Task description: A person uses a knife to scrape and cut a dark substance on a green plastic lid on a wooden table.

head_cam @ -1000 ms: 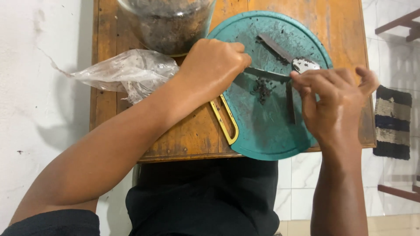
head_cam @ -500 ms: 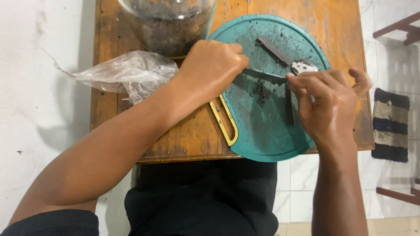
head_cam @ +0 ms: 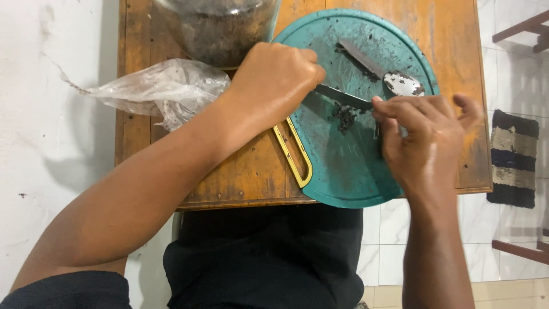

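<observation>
Left hand (head_cam: 274, 77) fisted round knife (head_cam: 343, 98); right hand (head_cam: 426, 143) pinching dark strip mid-frame; small chopped pile (head_cam: 345, 116) on teal board (head_cam: 343, 171); strip still uncut

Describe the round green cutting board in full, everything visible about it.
The green cutting board is round, teal and plastic-looking, with a yellow-trimmed handle slot at its left edge. It lies flat on the wooden table, its near rim overhanging the edge. Its surface is scuffed and smeared, with dark crumbs mid-board. A spoon lies on it. The left hand holds a knife over it; the right hand covers its right side.
</observation>
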